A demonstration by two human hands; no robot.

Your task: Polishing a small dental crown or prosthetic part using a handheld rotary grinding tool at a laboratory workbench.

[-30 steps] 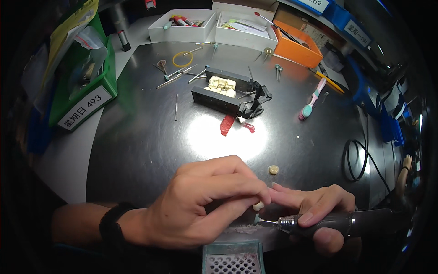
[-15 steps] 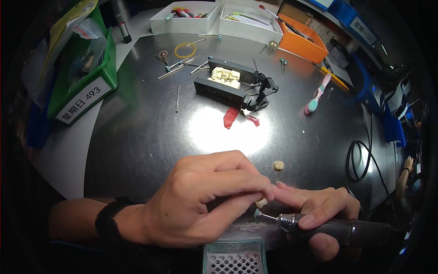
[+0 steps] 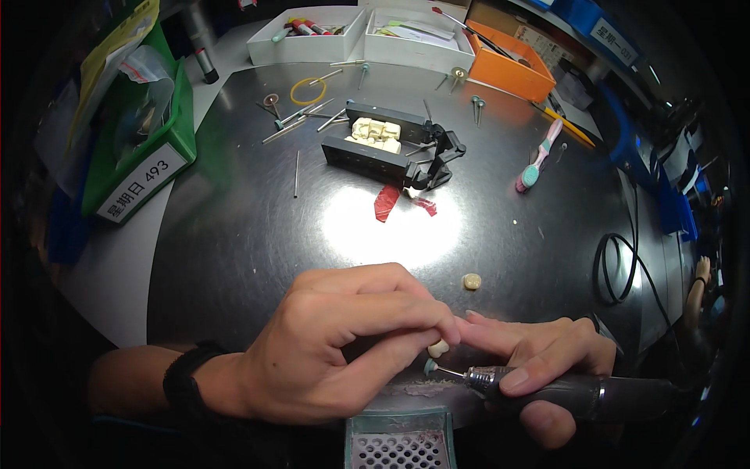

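Note:
My left hand pinches a small whitish dental crown between thumb and fingers near the table's front edge. In my right hand lies a dark rotary handpiece, its thin shank pointing left. A small green grinding tip on that shank sits just below the crown; whether the two touch I cannot tell. One fingertip of the right hand rests against the left fingers. Beyond the hands, a second, yellowish crown stands on the dark table.
Farther back is a black articulator holding cream tooth models. Red film pieces, loose burs and a pink-green brush lie around it. A green bin, white boxes and an orange box edge the table. A perforated tray is nearest.
The whole view has shifted slightly. More of the crown shows below my left fingertips, and it looks turned a little. Both hands keep their hold.

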